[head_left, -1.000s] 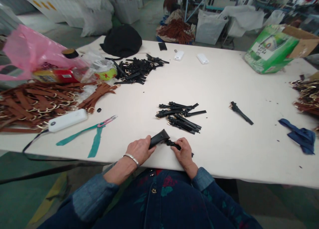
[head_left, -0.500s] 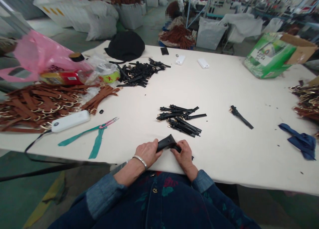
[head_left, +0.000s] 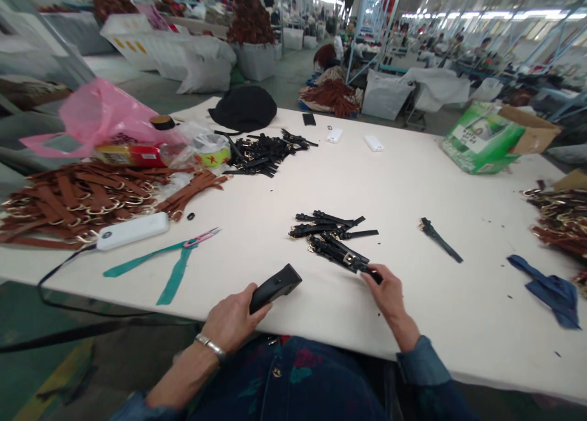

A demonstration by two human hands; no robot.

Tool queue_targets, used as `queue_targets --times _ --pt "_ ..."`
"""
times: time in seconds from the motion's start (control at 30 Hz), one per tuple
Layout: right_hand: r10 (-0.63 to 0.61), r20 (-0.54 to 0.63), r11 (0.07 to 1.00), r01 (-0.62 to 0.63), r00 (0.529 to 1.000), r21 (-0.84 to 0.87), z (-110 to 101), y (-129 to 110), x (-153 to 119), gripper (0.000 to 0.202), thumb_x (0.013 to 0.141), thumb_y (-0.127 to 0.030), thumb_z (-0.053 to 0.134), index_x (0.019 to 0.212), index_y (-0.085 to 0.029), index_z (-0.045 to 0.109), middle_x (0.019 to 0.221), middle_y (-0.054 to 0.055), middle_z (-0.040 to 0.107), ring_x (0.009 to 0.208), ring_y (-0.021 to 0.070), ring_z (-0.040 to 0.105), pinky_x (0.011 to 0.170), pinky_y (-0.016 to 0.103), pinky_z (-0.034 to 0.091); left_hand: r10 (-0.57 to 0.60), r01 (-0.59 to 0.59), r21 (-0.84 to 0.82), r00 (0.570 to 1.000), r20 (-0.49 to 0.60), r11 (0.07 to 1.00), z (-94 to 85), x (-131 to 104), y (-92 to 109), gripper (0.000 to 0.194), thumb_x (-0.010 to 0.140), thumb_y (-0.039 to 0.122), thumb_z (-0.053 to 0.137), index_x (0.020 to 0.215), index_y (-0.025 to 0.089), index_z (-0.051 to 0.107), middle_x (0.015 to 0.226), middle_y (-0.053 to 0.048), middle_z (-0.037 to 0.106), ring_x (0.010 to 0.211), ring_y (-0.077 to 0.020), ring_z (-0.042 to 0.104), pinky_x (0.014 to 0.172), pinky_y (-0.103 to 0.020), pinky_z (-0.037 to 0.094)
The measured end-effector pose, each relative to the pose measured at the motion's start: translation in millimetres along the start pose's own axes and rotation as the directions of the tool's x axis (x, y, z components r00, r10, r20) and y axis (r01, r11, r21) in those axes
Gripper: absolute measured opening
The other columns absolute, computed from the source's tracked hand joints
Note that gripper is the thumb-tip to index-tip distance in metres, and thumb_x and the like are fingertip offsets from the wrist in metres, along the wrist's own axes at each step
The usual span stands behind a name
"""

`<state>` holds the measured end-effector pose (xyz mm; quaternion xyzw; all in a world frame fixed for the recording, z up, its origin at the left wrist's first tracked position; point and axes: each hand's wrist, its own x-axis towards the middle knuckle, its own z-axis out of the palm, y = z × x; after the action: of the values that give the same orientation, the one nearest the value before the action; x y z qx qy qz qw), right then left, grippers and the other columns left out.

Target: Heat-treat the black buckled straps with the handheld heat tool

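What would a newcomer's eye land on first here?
Probably the color at the left of the white table: a shiny pink plastic bag behind a heap of brown straps with metal rings. Next, likely the green carton at the far right, its brown flap open. Nearer the middle, the left hand grips a black handheld tool, and the right hand holds a black buckled strap by a small pile of similar ones.

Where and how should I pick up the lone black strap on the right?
Pinch the lone black strap across its long edges at the plain middle, probably best from the near side: it lies diagonally, bulkier buckle end pointing away and left, nothing over it.
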<state>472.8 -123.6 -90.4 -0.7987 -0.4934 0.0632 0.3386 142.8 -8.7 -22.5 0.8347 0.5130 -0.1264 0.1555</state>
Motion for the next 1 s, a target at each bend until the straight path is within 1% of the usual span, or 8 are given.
queue_targets --times 0.13,0.2,0.27,0.47,0.57,0.73,0.83,1.0 --pt "0.072 -0.22 0.976 -0.114 0.973 -0.183 -71.0 57.4 46.4 0.035 0.072 -0.045 0.052 0.092 -0.017 0.059 0.09 0.012 0.06 0.084 0.0258 0.054 0.075 0.04 0.039 -0.01 0.01 -0.036 1.0 0.006 0.999 2.1 -9.3 -1.0 0.042 0.077 0.057 0.03 0.094 0.023 0.048 0.078 -0.006 0.065 0.071 -0.0197 0.06 0.057 -0.026 0.038" --pt "0.071 -0.371 0.931 -0.195 0.926 -0.308 -85.0 67.5 62.5 0.041 0.071 -0.046 0.052 0.098 -0.015 0.058 0.103 0.019 0.055 0.096 0.031 0.048 0.078 0.045 0.034 -0.026 0.026 -0.046 1.0 0.012 0.999 0.8 -11.8 0.8 0.042 0.076 0.057 0.03 0.095 0.024 0.048 0.079 -0.006 0.065 0.071 -0.0198 0.06 0.057 -0.026 0.038" --pt "0.039 -0.364 0.934 -0.163 0.931 -0.317 -72.9 59.4 71.2 0.043 0.075 -0.043 0.048 0.103 -0.012 0.056 0.106 0.022 0.053 0.101 0.0313 0.045 0.079 0.045 0.032 -0.03 0.031 -0.053 0.999 0.011 0.998 -0.8 -13.5 2.9 0.042 0.076 0.057 0.031 0.095 0.024 0.047 0.079 -0.006 0.065 0.071 -0.0198 0.06 0.057 -0.026 0.038" --pt "-0.106 0.003 0.973 0.105 0.994 -0.207 50.2 -14.2 75.4 0.023 0.072 -0.036 0.055 0.09 -0.023 0.062 0.083 0.003 0.063 0.076 0.0171 0.055 0.069 0.03 0.039 -0.033 0.035 -0.072 0.999 0.03 0.997 -1.7 -18.8 7.9 0.04 0.077 0.055 0.033 0.096 0.024 0.048 0.081 -0.006 0.065 0.074 -0.0195 0.06 0.059 -0.025 0.038" --pt "-0.092 0.035 0.984 0.097 0.995 -0.152 83.6 -32.7 81.3 0.022 0.071 -0.031 0.058 0.09 -0.022 0.063 0.081 0.004 0.062 0.075 0.0174 0.054 0.069 0.03 0.039 -0.024 0.026 -0.08 0.999 0.03 0.996 1.9 -22.3 7.2 0.039 0.077 0.055 0.033 0.097 0.024 0.047 0.082 -0.006 0.065 0.075 -0.0196 0.06 0.06 -0.025 0.038" --pt "-0.108 0.018 0.988 0.109 0.994 -0.111 77.0 -40.3 84.8 0.019 0.073 -0.026 0.055 0.088 -0.018 0.062 0.084 0.007 0.059 0.082 0.0196 0.051 0.074 0.033 0.039 -0.025 0.029 -0.12 0.999 0.038 0.992 8.5 -27.5 0.5 0.037 0.076 0.054 0.035 0.093 0.025 0.048 0.079 -0.004 0.065 0.074 -0.0195 0.06 0.06 -0.025 0.039" --pt "-0.168 0.028 0.985 0.167 0.985 0.047 64.2 -53.9 67.5 0.021 0.077 -0.028 0.051 0.093 -0.019 0.06 0.089 0.006 0.058 0.085 0.0189 0.051 0.077 0.033 0.04 -0.052 0.056 -0.133 0.998 0.038 0.989 6.6 -29.6 -3.5 0.037 0.076 0.055 0.035 0.093 0.025 0.048 0.079 -0.004 0.065 0.074 -0.0197 0.06 0.059 -0.025 0.039" --pt "-0.312 0.277 0.928 0.229 0.909 0.294 61.1 -80.9 4.5 0.02 0.079 -0.027 0.05 0.096 -0.022 0.058 0.086 0.003 0.057 0.08 0.016 0.053 0.073 0.028 0.043 -0.125 0.132 -0.128 0.99 0.057 0.983 -4.3 -30.4 -7.8 0.038 0.076 0.055 0.035 0.094 0.025 0.048 0.079 -0.004 0.064 0.073 -0.0192 0.06 0.059 -0.025 0.038"
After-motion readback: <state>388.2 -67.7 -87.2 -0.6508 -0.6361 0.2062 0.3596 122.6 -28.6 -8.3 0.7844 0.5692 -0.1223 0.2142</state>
